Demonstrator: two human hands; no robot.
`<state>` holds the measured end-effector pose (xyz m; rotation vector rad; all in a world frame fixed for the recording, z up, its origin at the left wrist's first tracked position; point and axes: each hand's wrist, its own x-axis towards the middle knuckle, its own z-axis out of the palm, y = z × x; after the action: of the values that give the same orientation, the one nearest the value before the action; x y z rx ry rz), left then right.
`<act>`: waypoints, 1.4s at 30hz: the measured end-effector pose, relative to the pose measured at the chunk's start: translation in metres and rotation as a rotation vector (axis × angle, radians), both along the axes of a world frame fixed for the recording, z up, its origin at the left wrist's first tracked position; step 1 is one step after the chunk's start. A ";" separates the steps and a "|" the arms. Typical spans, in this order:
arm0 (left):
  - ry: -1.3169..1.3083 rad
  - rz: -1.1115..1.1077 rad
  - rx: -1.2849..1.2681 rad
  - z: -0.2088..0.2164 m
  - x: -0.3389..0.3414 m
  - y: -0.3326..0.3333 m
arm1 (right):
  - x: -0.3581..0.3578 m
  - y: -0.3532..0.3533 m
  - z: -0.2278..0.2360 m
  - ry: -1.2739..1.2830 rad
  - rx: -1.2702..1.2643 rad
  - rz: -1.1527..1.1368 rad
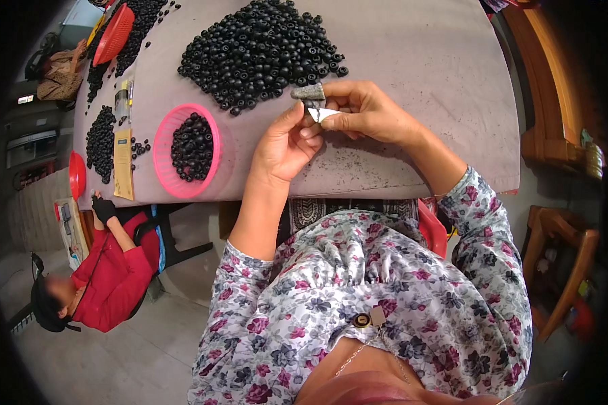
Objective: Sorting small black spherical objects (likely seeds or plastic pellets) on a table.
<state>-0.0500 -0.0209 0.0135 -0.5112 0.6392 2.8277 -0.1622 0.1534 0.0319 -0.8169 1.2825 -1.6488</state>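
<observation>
Okay, so taking the hands as clock centre, we've got a small white pointed piece (321,115) right there, pinched by the right hand (373,115). The left hand (285,145) curls close beside it, though we can't tell what its fingertips grip. Round black beads (260,57) heap at eleven, a pink basket (158,156) sits near nine, the tabletop (446,67) ends at six, and we've got room at two.

Black beads (257,57), white sliver (324,114), pink basket (161,158), grey fingertip cover (308,92), magenta-flowered white shirt (378,290)
</observation>
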 end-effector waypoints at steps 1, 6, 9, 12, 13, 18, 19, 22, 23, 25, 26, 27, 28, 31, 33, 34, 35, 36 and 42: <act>0.008 -0.005 0.004 -0.001 0.000 0.000 | 0.000 0.000 -0.001 0.000 -0.002 -0.006; 0.022 -0.012 0.014 -0.002 0.002 0.001 | 0.000 0.003 0.000 0.002 0.003 -0.009; 0.038 -0.026 0.017 -0.003 0.001 0.000 | -0.001 0.002 0.003 -0.012 -0.002 -0.007; 0.034 -0.024 0.001 -0.005 -0.001 -0.001 | -0.003 -0.001 -0.001 -0.007 0.013 -0.003; 0.037 -0.024 0.003 -0.005 -0.001 -0.001 | -0.003 -0.001 0.001 -0.006 0.012 -0.003; 0.029 0.010 -0.020 -0.005 -0.003 0.000 | -0.004 -0.002 0.000 -0.009 -0.004 -0.022; 0.035 0.016 -0.021 -0.006 -0.003 0.001 | -0.004 -0.002 -0.001 -0.007 0.004 -0.021; 0.043 0.034 -0.022 -0.008 -0.001 0.002 | -0.005 -0.002 -0.005 -0.010 0.032 -0.016; 0.040 0.038 -0.023 -0.009 -0.001 0.003 | -0.005 -0.001 -0.006 -0.016 0.044 -0.013; 0.036 0.036 -0.017 -0.009 -0.001 0.003 | -0.008 -0.001 -0.008 -0.040 0.057 -0.016; 0.032 0.030 -0.008 -0.009 -0.002 0.004 | -0.010 -0.002 -0.009 -0.061 0.062 -0.020; 0.025 0.024 0.002 -0.008 -0.001 0.004 | -0.010 -0.002 -0.010 -0.085 0.067 -0.025; 0.020 0.025 0.009 -0.008 -0.002 0.004 | -0.010 -0.002 -0.010 -0.086 0.068 -0.030; 0.013 0.032 0.034 -0.008 -0.002 0.004 | -0.010 -0.003 -0.008 -0.064 0.074 -0.027; 0.010 0.042 0.057 -0.008 -0.002 0.004 | -0.011 -0.003 -0.006 -0.020 0.080 0.001; 0.007 0.047 0.053 -0.008 -0.002 0.003 | -0.011 -0.003 -0.005 -0.010 0.074 0.002; 0.004 0.053 0.049 -0.007 -0.002 0.003 | -0.010 -0.003 -0.003 0.000 0.069 0.004; 0.001 0.059 0.045 -0.007 -0.002 0.003 | -0.009 -0.004 -0.002 0.011 0.064 0.005; 0.031 0.029 0.051 -0.005 -0.003 0.003 | -0.009 -0.005 -0.001 0.005 0.035 0.002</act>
<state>-0.0530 -0.0180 0.0084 -0.4726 0.5686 2.8760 -0.1715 0.1488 0.0308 -0.8014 1.3106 -1.6193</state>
